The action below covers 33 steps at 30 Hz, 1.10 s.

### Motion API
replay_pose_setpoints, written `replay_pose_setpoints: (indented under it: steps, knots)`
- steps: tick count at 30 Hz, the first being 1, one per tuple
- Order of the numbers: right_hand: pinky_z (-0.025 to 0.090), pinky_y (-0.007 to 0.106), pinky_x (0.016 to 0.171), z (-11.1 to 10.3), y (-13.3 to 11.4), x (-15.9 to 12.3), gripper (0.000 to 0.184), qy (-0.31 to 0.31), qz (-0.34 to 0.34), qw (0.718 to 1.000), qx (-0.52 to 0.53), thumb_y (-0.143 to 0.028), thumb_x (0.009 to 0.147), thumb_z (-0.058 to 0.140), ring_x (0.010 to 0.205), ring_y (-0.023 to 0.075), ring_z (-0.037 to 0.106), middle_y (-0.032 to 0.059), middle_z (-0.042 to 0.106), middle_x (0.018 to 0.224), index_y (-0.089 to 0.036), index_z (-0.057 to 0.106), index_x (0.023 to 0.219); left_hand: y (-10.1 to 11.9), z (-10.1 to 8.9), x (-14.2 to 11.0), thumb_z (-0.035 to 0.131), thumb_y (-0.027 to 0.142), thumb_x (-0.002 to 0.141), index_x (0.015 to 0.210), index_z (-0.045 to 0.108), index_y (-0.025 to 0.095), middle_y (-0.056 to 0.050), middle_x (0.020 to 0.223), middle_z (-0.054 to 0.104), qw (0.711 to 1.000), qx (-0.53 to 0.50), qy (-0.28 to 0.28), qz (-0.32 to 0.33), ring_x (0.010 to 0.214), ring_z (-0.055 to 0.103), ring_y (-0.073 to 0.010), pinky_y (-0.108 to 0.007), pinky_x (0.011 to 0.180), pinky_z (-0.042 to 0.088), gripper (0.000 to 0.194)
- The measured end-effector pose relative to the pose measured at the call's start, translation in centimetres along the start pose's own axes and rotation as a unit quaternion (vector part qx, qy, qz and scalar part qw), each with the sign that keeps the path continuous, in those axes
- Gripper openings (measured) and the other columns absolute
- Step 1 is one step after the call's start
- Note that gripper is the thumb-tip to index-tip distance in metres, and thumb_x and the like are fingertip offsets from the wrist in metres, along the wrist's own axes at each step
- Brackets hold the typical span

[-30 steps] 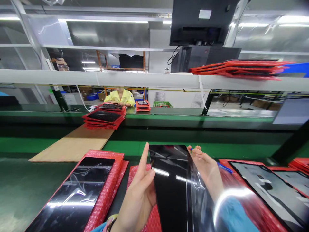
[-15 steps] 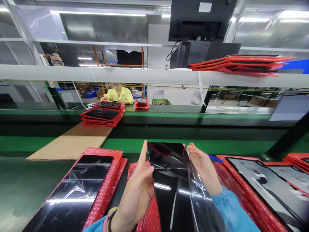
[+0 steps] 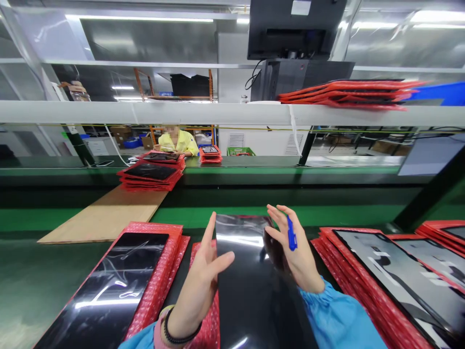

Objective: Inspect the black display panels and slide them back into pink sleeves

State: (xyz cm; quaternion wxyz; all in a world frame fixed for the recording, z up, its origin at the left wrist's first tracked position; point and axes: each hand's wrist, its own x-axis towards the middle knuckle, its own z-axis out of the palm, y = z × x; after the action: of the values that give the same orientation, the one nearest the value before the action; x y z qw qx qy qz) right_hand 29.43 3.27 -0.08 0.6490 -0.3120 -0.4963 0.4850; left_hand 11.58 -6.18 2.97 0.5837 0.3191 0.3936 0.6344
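A black glossy display panel with clear film over it is tilted up in front of me. My left hand grips its left edge, with thumb over the front and index finger pointing up along the side. At the upper right edge is my right hand, its thumb against the panel and its other fingers raised. A blue pen is tucked in that hand. The panel's lower end runs out of view. Red bubble-wrap sleeves lie partly hidden beneath it.
At left, another film-covered panel rests on red bubble wrap. Panels with grey backs lie on red sleeves at right. Beyond are a cardboard sheet, a red stack and a co-worker in yellow. A shelf beam crosses ahead.
The clear film, pulled out to the right of the panel before, now lies over its face. My right hand has moved left to the panel's edge, and the pen has turned more upright.
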Motion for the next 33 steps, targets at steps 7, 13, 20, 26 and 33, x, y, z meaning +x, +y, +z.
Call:
replay_pose_setpoints:
  steps: [7, 13, 20, 26, 33]
  knots:
    - [0.034, 0.047, 0.108, -1.8, 4.1, -1.0, 0.033, 0.011, -0.012, 0.997, -0.075, -0.030, 0.075, 0.073, 0.124, 0.0255, 0.053, 0.0109, 0.064, 0.123, -0.023, 0.057, 0.103, -3.1, -4.3, 1.5, 0.061, 0.026, 0.082, 0.140, 0.042, 0.029, 0.001, 0.156, 0.029, 0.985, 0.152, 0.081, 0.027, 0.144, 0.018, -0.0189, -0.035, 0.116, 0.014, 0.062]
    - [0.052, 0.051, 0.087, -5.5, 8.1, -1.9, 0.042, -0.045, 0.091, 0.987, -0.122, -0.049, 0.065, 0.079, 0.091, 0.0320, 0.071, 0.0138, 0.076, 0.091, -0.017, 0.068, 0.091, -6.5, -9.3, 3.6, 0.056, 0.038, 0.084, 0.136, 0.048, 0.019, -0.003, 0.156, 0.029, 0.968, 0.206, 0.133, 0.056, 0.144, 0.016, -0.0198, -0.032, 0.117, 0.007, 0.055]
    - [0.054, 0.046, 0.088, -6.9, 9.3, -2.1, 0.047, -0.110, 0.120, 0.978, -0.129, -0.057, 0.062, 0.079, 0.095, 0.0334, 0.071, 0.0140, 0.076, 0.092, -0.018, 0.069, 0.087, -10.1, -12.9, 6.0, 0.053, 0.031, 0.078, 0.129, 0.053, 0.008, -0.016, 0.148, 0.042, 0.956, 0.257, 0.129, 0.054, 0.141, 0.028, -0.0267, -0.039, 0.117, 0.015, 0.056]
    - [0.046, 0.051, 0.099, -7.4, 10.4, -2.7, 0.047, -0.056, 0.051, 0.984, -0.162, -0.057, 0.073, 0.070, 0.114, 0.0344, 0.061, 0.0189, 0.068, 0.118, -0.019, 0.063, 0.101, -10.1, -12.4, 5.1, 0.059, 0.034, 0.078, 0.140, 0.040, 0.017, -0.007, 0.156, 0.027, 0.936, 0.309, 0.126, 0.108, 0.145, 0.015, -0.0219, -0.033, 0.117, 0.004, 0.067]
    - [0.046, 0.038, 0.103, -7.6, 9.7, -7.3, 0.012, -0.067, -0.127, 0.965, -0.219, -0.023, 0.084, 0.063, 0.113, 0.0256, 0.063, 0.0085, 0.070, 0.117, -0.026, 0.068, 0.096, -9.8, -15.1, 2.2, 0.073, 0.048, 0.056, 0.125, 0.044, 0.005, -0.030, 0.134, 0.047, 0.946, 0.272, 0.178, 0.014, 0.115, 0.054, -0.0398, -0.048, 0.102, 0.039, 0.086]
